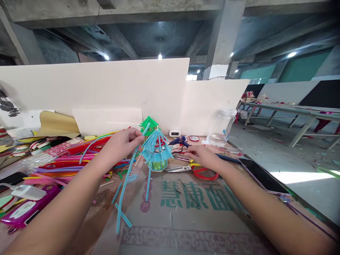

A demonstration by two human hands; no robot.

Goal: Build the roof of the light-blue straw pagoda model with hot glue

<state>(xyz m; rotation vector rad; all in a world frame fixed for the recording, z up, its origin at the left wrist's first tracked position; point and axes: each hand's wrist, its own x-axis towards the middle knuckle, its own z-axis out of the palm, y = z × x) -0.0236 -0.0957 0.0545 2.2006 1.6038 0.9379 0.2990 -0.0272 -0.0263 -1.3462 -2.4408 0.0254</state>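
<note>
Green pavilion (pixel 149 122) — partly hidden behind blue roof (pixel 152 142) | clock (pixel 174 133) — digits unreadable

Left grip (pixel 129 139) pinched, right grip (pixel 199 154) curled

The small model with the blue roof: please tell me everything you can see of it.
The blue-roofed model stands upright on the table, in front of a green-roofed model. Its two roof tiers, of straw-like light-blue strips, slope down from a pointed top. A rounded, yellow-green lower part shows beneath. The left hand is close beside it; whether they touch is unclear. Scissors lie to the right.
</note>
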